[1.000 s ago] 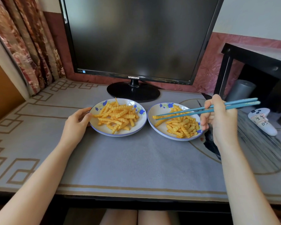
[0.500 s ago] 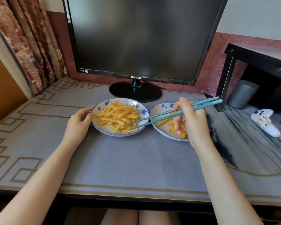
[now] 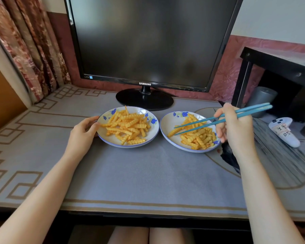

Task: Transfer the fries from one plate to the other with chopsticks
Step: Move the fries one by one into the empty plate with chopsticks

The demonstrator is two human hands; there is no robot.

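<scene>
Head view: the right hand [image 3: 234,131] grips blue chopsticks [image 3: 209,122], whose slightly parted tips lie over the right plate [image 3: 167,125]. Whether they touch its fries [image 3: 197,136] is unclear. The hand hides that plate's far edge. The left hand [image 3: 83,132] holds the rim of the left plate [image 3: 113,140], which is heaped with fries [image 3: 128,126], its fingers curled. The monitor [image 3: 148,41] is cut off at the top.

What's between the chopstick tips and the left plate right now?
Head view: only the bare left side of the right plate and a thin strip of grey mat lie between the tips of the chopsticks and the left plate.
</scene>
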